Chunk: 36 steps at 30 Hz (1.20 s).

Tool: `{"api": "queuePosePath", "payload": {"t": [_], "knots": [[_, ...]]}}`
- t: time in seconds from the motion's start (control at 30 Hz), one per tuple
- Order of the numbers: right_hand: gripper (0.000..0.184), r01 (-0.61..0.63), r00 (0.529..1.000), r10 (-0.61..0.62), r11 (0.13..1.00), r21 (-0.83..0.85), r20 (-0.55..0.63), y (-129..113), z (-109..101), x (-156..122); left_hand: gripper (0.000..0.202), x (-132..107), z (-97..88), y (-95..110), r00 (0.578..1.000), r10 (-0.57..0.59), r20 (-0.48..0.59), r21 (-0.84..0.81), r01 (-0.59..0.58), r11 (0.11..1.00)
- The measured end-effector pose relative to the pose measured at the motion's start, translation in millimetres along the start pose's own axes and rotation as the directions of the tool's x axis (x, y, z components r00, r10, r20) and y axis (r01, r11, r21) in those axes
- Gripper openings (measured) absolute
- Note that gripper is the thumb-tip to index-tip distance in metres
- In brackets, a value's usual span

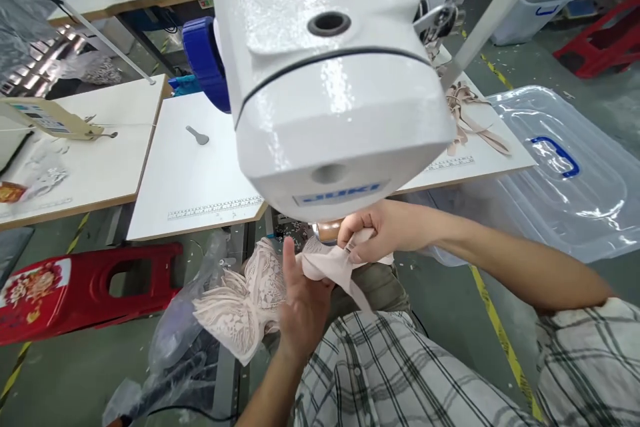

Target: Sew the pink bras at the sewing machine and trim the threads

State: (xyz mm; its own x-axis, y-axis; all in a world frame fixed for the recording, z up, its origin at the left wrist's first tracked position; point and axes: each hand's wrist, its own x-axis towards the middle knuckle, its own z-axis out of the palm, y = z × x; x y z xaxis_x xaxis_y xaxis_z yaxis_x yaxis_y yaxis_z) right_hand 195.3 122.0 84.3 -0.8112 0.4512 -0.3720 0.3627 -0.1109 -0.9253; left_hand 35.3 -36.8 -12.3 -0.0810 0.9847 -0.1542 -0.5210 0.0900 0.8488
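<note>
Below the sewing machine head [345, 127], a pale pink lace bra [240, 310] hangs at my lap, its cups to the left of my left hand. My left hand [305, 310] holds the bra's band, thumb pointing up and the other fingers partly hidden behind the cloth. My right hand [373, 237] is closed, pinching a pale strap [343, 263] with a small fitting near the fingertips. One loose end of the strap dangles between my hands. The machine's needle area is hidden behind its head.
A white worktable [200, 173] with a printed ruler carries a small grey tool [198, 135]. Beige straps [475, 117] lie on its right part. At the left stands a red stool [95, 290]; at the right, a clear lidded plastic box [575, 180]. A plastic bag [183, 320] hangs beneath the table.
</note>
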Motion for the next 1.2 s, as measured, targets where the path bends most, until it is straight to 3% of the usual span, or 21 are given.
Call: {"api": "queuePosePath", "payload": {"t": [0.1,0.17,0.3,0.37,0.4,0.47,0.53,0.6,0.7,0.8,0.97,1.03,1.1,1.2], "knots": [[0.007,0.082,0.996,-0.085,0.985,-0.152,-0.014,-9,-7,1,0.084,1,-13.6,12,0.983,0.147,0.107,0.102,-0.158,0.982],[0.006,0.102,0.995,-0.1,0.983,-0.149,0.023,-12,-9,0,0.07,0,-18.8,18,0.971,0.146,0.191,0.114,-0.169,0.979],[0.008,0.089,0.994,-0.08,0.989,-0.117,0.076,-17,-9,-5,0.069,-2,-15.6,19,0.96,0.05,0.277,0.186,-0.105,0.977],[0.009,0.091,0.993,-0.079,0.986,-0.139,0.089,-19,-9,-5,0.069,0,-14.4,15,0.951,0.162,0.263,0.272,-0.234,0.933],[0.009,0.099,0.993,-0.085,0.977,-0.187,0.08,-20,-10,-4,0.068,1,-15.2,13,0.931,0.269,0.248,0.333,-0.342,0.879],[0.008,0.107,0.994,-0.111,0.921,-0.375,0.011,-19,-10,0,0.068,8,-20.0,12,0.847,0.454,0.278,0.481,-0.532,0.697],[0.014,0.077,0.983,-0.162,0.802,-0.592,-0.092,-16,-9,5,0.075,19,-27.6,15,0.761,0.505,0.408,0.61,-0.639,0.47],[0.022,0.041,0.964,-0.216,0.694,-0.719,-0.154,-13,-8,9,0.079,34,-36.0,21,0.713,0.426,0.557,0.684,-0.685,0.252],[0.027,0.011,0.965,-0.205,0.66,-0.751,-0.165,-10,-7,10,0.062,55,-45.3,32,0.73,0.234,0.643,0.738,-0.671,0.065],[0.027,0.008,0.971,-0.179,0.691,-0.723,-0.16,-11,-7,7,0.051,69,-46.8,39,0.743,0.118,0.658,0.745,-0.666,0.036],[0.029,0.009,0.966,-0.193,0.695,-0.719,-0.175,-17,-6,4,0.043,78,-40.2,46,0.755,0.064,0.653,0.755,-0.655,0.028],[0.03,-0.008,0.968,-0.174,0.7,-0.714,-0.182,-18,-5,3,0.04,78,-37.4,48,0.72,0.079,0.689,0.725,-0.686,-0.068],[0.028,-0.004,0.966,-0.177,0.712,-0.702,-0.186,-16,-6,1,0.041,77,-34.1,51,0.661,0.095,0.745,0.665,-0.723,-0.186],[0.011,0.084,0.939,-0.287,0.727,-0.682,-0.19,-1,-6,-2,0.046,72,-27.2,55,0.617,0.099,0.781,0.617,-0.735,-0.282]]}}
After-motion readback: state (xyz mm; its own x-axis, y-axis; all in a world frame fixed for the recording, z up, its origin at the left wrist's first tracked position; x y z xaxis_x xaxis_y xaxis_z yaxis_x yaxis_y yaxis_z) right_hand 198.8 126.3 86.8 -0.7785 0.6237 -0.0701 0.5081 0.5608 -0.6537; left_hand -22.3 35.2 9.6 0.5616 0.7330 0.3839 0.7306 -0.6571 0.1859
